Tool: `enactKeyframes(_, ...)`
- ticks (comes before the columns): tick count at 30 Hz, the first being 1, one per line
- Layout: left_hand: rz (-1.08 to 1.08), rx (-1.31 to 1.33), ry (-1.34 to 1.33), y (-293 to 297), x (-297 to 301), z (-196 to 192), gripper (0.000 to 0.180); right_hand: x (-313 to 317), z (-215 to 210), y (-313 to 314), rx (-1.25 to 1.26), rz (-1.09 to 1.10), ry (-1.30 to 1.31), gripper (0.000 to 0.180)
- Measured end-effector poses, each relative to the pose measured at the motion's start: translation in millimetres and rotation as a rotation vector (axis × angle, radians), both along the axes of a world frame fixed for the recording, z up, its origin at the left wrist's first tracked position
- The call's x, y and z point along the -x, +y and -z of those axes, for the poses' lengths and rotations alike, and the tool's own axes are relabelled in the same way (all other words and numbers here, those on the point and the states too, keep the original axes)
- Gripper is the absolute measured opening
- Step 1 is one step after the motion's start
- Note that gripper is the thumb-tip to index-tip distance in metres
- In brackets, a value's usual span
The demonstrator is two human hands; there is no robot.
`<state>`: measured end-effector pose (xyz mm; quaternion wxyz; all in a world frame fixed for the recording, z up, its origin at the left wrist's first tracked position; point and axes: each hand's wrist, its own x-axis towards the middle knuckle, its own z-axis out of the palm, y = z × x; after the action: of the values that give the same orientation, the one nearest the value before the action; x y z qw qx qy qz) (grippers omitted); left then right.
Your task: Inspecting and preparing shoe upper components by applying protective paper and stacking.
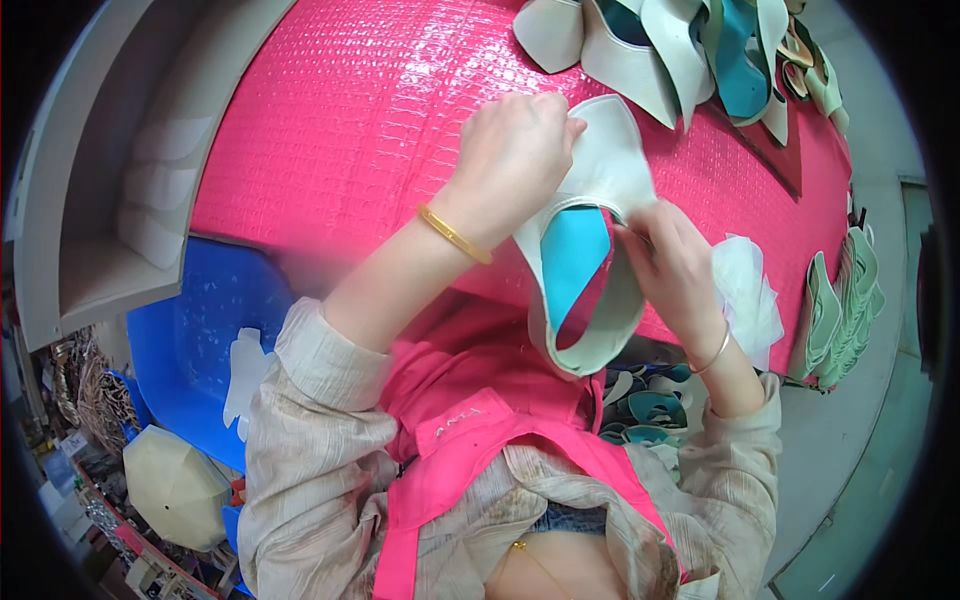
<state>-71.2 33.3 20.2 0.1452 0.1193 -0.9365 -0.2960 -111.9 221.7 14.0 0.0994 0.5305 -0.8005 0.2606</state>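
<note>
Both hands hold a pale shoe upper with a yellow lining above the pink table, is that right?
Not quite: the head view shows the lining is turquoise blue, not yellow. Both the left hand and right hand do hold the pale shoe upper above the pink table.

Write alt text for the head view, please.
Two bare hands, left hand and right hand, hold a pale shoe upper with turquoise lining over a pink table. More uppers lie beyond.

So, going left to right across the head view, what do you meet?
Grey shelf unit → blue plastic bin → left hand → pale shoe upper with blue lining → right hand → white netting → stack of mint-green pieces.
</note>
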Motion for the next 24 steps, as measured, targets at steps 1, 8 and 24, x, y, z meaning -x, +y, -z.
enactKeyframes(1, -0.011, -0.018, 0.011, 6, 1, -4, 0.026, 1, 5, -4, -0.003, 0.014, 0.005, 0.009)
enactKeyframes(8, -0.032, -0.04, -0.074, -10, 2, -2, 0.028, 5, 5, 4, 0.115, -0.312, 0.164, 0.028)
enactKeyframes(24, 0.092, 0.045, -0.067, -36, 29, -5, 0.026, 1, 7, 3, 0.063, -0.081, -0.317, 0.026)
